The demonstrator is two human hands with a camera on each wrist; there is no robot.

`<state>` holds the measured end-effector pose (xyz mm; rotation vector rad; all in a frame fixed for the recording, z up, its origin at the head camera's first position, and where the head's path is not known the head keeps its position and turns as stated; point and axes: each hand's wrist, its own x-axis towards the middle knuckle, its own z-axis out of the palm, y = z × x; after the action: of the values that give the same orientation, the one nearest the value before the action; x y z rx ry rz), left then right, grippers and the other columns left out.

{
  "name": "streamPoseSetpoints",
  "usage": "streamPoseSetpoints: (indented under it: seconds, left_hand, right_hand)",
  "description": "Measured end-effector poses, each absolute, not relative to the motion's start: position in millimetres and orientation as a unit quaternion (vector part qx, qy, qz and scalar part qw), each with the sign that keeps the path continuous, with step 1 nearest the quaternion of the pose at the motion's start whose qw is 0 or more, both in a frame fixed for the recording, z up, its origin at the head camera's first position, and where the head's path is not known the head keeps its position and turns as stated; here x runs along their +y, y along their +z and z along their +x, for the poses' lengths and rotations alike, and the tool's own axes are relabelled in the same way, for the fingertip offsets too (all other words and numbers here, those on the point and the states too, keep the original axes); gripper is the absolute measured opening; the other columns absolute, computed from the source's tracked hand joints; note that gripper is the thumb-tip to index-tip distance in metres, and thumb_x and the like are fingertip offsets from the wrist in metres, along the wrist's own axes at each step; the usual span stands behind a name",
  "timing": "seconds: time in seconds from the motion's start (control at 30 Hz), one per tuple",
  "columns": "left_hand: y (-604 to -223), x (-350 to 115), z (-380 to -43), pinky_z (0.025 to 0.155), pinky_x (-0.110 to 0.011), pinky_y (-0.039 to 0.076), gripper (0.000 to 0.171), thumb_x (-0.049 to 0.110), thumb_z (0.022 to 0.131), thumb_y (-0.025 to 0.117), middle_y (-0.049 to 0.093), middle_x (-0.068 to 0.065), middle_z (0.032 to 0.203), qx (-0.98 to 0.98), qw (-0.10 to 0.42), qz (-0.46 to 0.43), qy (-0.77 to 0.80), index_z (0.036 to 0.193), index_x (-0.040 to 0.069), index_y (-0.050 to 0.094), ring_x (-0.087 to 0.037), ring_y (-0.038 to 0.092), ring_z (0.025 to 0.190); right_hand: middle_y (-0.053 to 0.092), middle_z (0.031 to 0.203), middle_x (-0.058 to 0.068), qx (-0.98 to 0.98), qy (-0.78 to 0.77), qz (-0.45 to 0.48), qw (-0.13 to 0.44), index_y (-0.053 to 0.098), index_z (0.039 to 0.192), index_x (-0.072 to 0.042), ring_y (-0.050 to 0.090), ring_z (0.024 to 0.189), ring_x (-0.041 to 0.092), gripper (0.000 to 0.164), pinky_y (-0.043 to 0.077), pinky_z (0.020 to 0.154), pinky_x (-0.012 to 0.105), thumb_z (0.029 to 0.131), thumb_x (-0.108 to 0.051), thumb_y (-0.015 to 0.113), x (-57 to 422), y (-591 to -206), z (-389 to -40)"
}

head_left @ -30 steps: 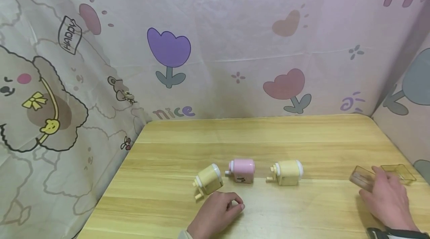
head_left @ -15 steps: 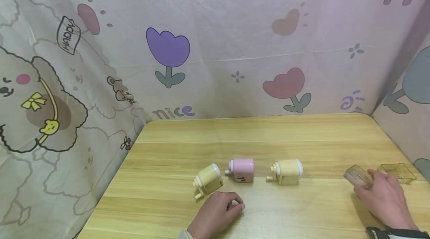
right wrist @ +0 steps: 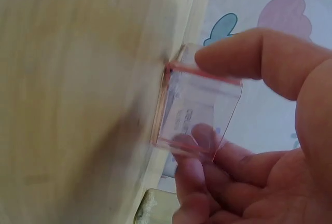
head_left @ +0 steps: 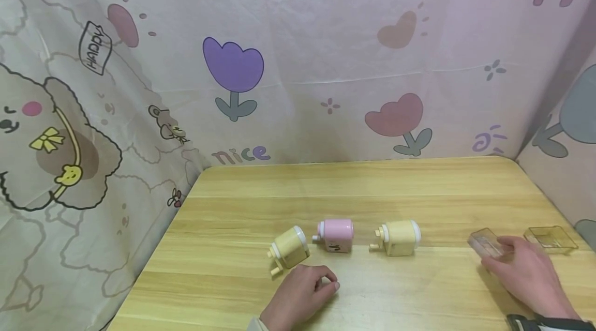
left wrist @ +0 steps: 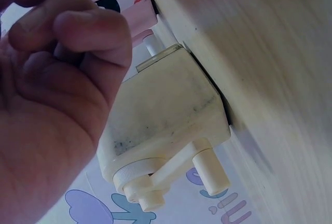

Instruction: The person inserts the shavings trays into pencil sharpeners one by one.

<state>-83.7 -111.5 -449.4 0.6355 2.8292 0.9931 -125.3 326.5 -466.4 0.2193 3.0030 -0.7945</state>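
Observation:
My right hand (head_left: 528, 274) pinches a clear, pink-tinted box-shaped tray (head_left: 484, 243) between thumb and fingers at the right of the table. Close up in the right wrist view, the tray (right wrist: 199, 97) stands low against the wood, fingertips showing through its wall. My left hand (head_left: 302, 292) rests loosely curled and holds nothing. Just beyond it sits a tilted yellow crank pencil sharpener (head_left: 291, 248), whose crank and smudged body fill much of the left wrist view. A pink crank sharpener (head_left: 338, 236) and another yellow one (head_left: 402, 239) stand further right.
A see-through yellow tray (head_left: 554, 236) lies behind my right hand, near the table's right edge. The wooden table (head_left: 354, 186) meets a printed cloth (head_left: 307, 62) at its back and sides.
My right hand has slid left with the pink-tinted tray, away from the yellow tray. The left hand and the sharpeners stay where they were.

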Motion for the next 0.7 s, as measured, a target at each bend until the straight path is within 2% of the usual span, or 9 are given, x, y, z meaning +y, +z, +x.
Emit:
streamPoseSetpoints:
  seconds: [0.1, 0.2, 0.33, 0.47, 0.7]
  left_hand:
    - [-449, -112, -84, 0.045, -0.02, 0.033, 0.019, 0.037, 0.092, 0.06, 0.038, 0.019, 0.053, 0.923, 0.037, 0.208, 0.322, 0.089, 0.021, 0.071, 0.002, 0.034, 0.047]
    - [-449, -112, -83, 0.045, -0.02, 0.033, 0.019, 0.037, 0.092, 0.06, 0.039, 0.018, 0.053, 0.923, 0.037, 0.208, 0.323, 0.089, 0.021, 0.07, 0.002, 0.034, 0.047]
    - [-448, -113, -82, 0.045, -0.02, 0.033, 0.019, 0.037, 0.092, 0.06, 0.038, 0.018, 0.053, 0.922, 0.036, 0.208, 0.325, 0.089, 0.021, 0.07, 0.002, 0.034, 0.047]
    - [-447, -113, -82, 0.044, -0.02, 0.033, 0.019, 0.037, 0.092, 0.06, 0.039, 0.018, 0.053, 0.921, 0.038, 0.206, 0.328, 0.089, 0.021, 0.071, 0.002, 0.034, 0.046]
    - [-448, -112, -82, 0.044, -0.02, 0.033, 0.02, 0.038, 0.092, 0.059, 0.037, 0.019, 0.052, 0.922, 0.034, 0.21, 0.325, 0.089, 0.022, 0.071, 0.002, 0.033, 0.046]
  right_hand:
    - [0.042, 0.126, 0.04, 0.96, -0.267, 0.069, 0.056, 0.031, 0.133, 0.016, 0.043, 0.105, 0.056, 0.096, 0.04, 0.079, 0.063, 0.083, -0.059, 0.062, 324, -465, -127]
    - [0.043, 0.128, 0.039, 0.957, -0.278, 0.047, 0.072, 0.029, 0.135, 0.015, 0.05, 0.103, 0.051, 0.095, 0.044, 0.076, 0.058, 0.084, -0.059, 0.061, 321, -464, -128]
    - [0.053, 0.122, 0.032, 0.957, -0.288, -0.014, 0.04, 0.037, 0.133, 0.01, 0.059, 0.096, 0.038, 0.082, 0.048, 0.073, 0.05, 0.085, -0.05, 0.064, 316, -466, -126]
    - [0.059, 0.118, 0.022, 0.953, -0.296, -0.058, 0.011, 0.045, 0.129, 0.003, 0.058, 0.093, 0.028, 0.067, 0.048, 0.073, 0.042, 0.083, -0.04, 0.07, 308, -470, -123]
    - [0.062, 0.112, 0.009, 0.949, -0.304, -0.078, 0.009, 0.049, 0.127, -0.003, 0.055, 0.089, 0.018, 0.063, 0.047, 0.069, 0.033, 0.08, -0.037, 0.074, 302, -472, -120]
